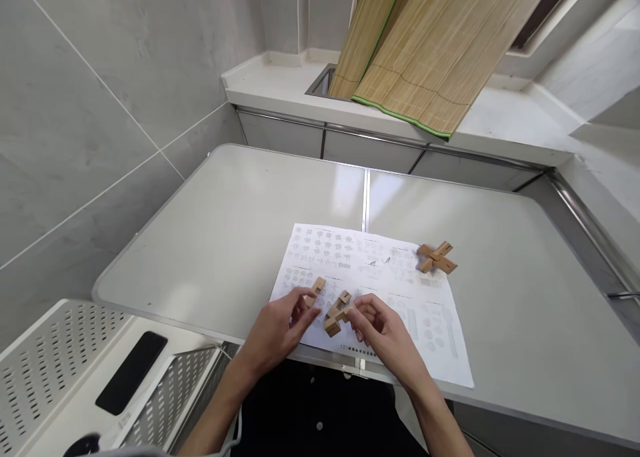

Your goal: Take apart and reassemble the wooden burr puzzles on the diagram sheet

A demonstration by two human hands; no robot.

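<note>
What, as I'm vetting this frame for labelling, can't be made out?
Head view:
instruction sheet: print too small to read.
small wooden piece: lower end hidden by left hand.
notched wooden piece: one end covered by right hand.
sink: mostly hidden behind bamboo mat.

Grey-tiled kitchen corner, pale worktop, bright even light.
Large grey wall tiles (pixel 100 110) with thin white joints run along the left side and the back. Grey-white worktop (pixel 225 230) has rounded far-left corner, a metal rim and a seam (pixel 365 200) down its middle; soft glare near the far edge. Beyond the far edge, a white counter (pixel 270 87) with a steel sink (pixel 325 80) and grey cabinet fronts (pixel 370 151) under it. Two bamboo mats (pixel 425 63), one green-edged, lean over the sink. Off the near-left corner, a white perforated rack (pixel 45 357) holds a black phone (pixel 131 371).
</note>
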